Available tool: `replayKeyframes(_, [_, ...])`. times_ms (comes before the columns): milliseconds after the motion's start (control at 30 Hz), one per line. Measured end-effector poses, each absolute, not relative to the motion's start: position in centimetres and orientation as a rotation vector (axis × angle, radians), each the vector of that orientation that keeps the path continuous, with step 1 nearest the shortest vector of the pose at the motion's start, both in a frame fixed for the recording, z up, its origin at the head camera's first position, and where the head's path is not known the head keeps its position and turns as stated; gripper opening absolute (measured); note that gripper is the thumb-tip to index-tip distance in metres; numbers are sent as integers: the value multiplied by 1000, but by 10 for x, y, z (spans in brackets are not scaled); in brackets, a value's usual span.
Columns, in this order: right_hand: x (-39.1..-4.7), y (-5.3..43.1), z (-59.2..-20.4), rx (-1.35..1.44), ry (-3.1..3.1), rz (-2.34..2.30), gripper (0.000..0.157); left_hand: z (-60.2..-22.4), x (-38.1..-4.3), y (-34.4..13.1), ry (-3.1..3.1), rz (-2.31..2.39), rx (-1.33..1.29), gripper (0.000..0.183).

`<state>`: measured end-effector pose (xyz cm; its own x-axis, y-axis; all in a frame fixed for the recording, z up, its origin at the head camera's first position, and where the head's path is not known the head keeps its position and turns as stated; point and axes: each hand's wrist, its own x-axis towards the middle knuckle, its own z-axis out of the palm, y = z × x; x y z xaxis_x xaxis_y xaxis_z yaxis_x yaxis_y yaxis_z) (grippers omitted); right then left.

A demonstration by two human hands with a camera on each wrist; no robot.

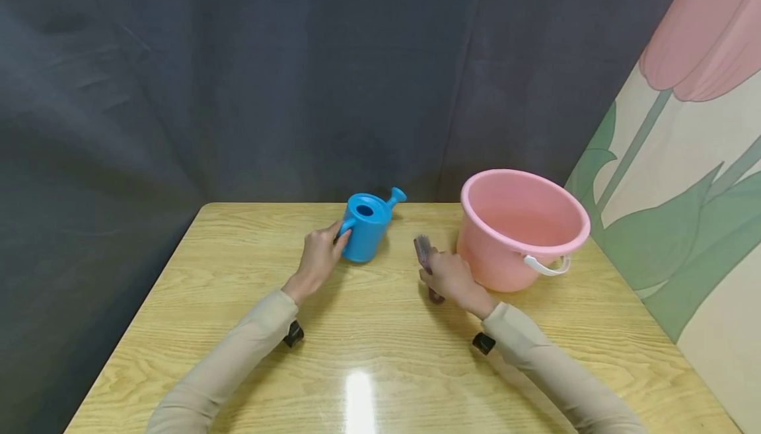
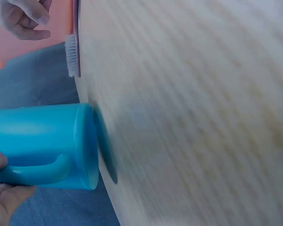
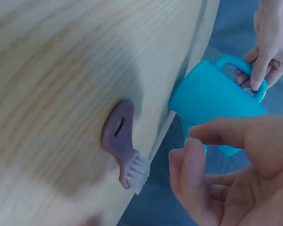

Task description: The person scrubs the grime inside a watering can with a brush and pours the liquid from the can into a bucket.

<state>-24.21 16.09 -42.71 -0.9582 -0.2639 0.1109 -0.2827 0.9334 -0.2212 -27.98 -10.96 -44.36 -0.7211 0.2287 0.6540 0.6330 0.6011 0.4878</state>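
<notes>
A blue watering can [image 1: 367, 236] stands upright near the table's far edge, its spout to the right. My left hand [image 1: 318, 255] grips its handle, with fingers curled round it in the left wrist view. Under the can's base [image 2: 90, 150] lies a shadow; the base looks slightly raised off the wood. A brown-purple brush [image 3: 119, 141] with pale bristles lies on the table. Just above the brush is my right hand [image 1: 454, 277], fingers loosely bent and holding nothing; in the right wrist view a gap separates its fingertips [image 3: 193, 146] from the brush.
A pink bucket [image 1: 495, 259] with a white handle [image 1: 549, 269] stands on the table right beside my right hand. Dark cloth [image 1: 333, 77] hangs behind the wooden table [image 1: 238, 242]. A wall with painted tulips [image 1: 672, 222] borders the right side.
</notes>
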Motion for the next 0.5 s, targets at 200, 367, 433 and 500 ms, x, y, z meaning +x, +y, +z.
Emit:
replayKeyframes(200, [-237, 161, -420, 485, -2909, 363, 26, -440, -283, -108, -2303, -1005, -647, 13])
replayKeyframes(367, [-235, 162, -417, 562, -2777, 419, 36, -438, -283, -106, -2295, -1010, -617, 11])
replayKeyframes(433, [-235, 163, -416, 583, -2735, 454, 35, -437, -283, -105, -2298, -1014, -605, 14])
replayKeyframes(500, [-235, 164, -414, 597, -2718, 500, 32, -436, -283, -105, -2304, -1022, -594, 17])
